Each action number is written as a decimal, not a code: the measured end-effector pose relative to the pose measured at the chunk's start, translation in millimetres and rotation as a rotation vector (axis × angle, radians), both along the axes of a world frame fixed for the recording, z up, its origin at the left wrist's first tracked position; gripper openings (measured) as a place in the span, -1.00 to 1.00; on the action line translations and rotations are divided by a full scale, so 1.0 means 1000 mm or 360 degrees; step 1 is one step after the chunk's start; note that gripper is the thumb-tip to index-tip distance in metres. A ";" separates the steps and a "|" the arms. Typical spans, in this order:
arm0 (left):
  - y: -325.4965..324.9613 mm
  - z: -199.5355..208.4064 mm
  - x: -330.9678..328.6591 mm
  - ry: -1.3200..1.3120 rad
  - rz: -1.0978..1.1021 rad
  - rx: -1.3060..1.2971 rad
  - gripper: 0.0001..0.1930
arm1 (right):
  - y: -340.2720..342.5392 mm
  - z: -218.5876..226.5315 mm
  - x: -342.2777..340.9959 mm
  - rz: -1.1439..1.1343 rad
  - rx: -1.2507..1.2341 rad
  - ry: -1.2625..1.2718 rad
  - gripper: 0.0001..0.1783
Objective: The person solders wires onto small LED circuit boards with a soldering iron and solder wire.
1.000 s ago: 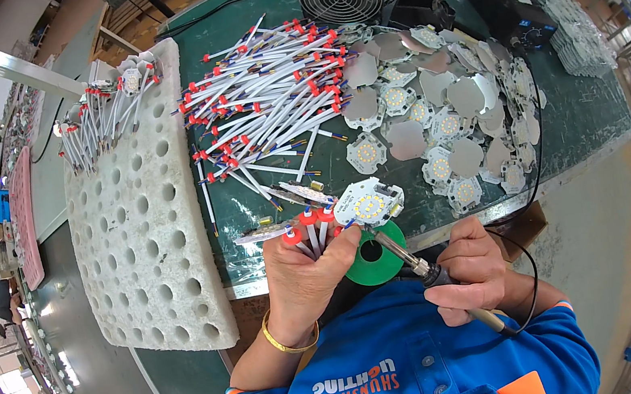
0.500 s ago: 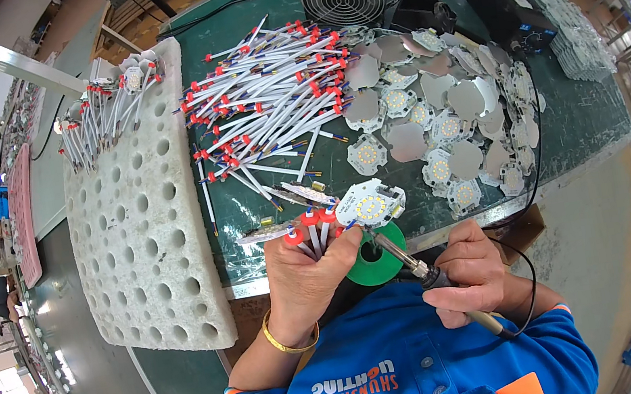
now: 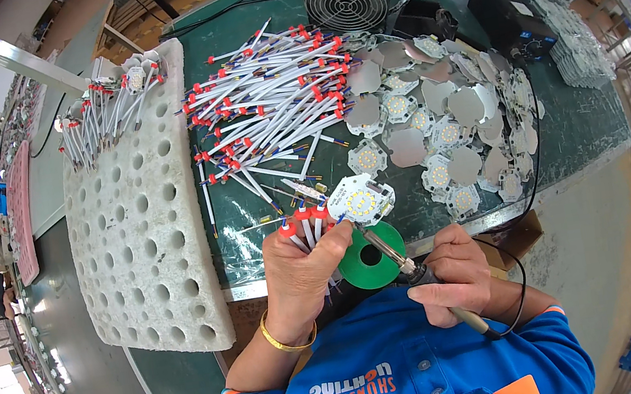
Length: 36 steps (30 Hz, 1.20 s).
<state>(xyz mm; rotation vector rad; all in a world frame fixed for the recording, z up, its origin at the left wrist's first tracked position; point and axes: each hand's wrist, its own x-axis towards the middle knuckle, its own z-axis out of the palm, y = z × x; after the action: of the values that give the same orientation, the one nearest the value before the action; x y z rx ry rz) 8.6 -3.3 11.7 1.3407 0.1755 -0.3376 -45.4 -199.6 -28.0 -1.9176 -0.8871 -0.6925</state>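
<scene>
Soldering appears in hand: left hand (image 3: 295, 277) grasps red-collared cables (image 3: 307, 231), right hand (image 3: 454, 278) grips soldering iron (image 3: 407, 266) at LED board (image 3: 361, 201); next move likely calls for steady contact.

Bench (image 3: 579, 117) passable at right, wires (image 3: 272, 97), boards (image 3: 467, 105) obstructing

The left hand (image 3: 295, 275) hides parts of its white cables (image 3: 308, 232); I can't make out whether the soldering iron (image 3: 422, 274) touches the circuit board (image 3: 362, 201); the blue shirt (image 3: 435, 342) is cut off below.
</scene>
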 end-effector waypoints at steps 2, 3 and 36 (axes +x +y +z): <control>0.001 0.001 0.001 0.0035 0.0000 -0.0065 -0.94 | -0.004 0.005 0.000 0.0041 -0.0004 0.0038 -0.60; 0.001 0.001 0.001 0.0069 0.0002 -0.0126 -0.94 | -0.006 0.008 0.000 0.0086 -0.0005 0.0074 -0.60; 0.008 0.000 0.021 -0.0006 -0.0295 -0.0169 -0.75 | 0.026 0.020 0.067 -0.0441 0.0321 -0.0008 -0.72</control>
<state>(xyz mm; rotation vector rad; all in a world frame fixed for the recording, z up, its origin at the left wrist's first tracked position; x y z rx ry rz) 29.3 5.1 11.9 1.2549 0.0296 -0.4939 21.1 -173.6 -7.9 -1.8728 -0.5352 -0.9151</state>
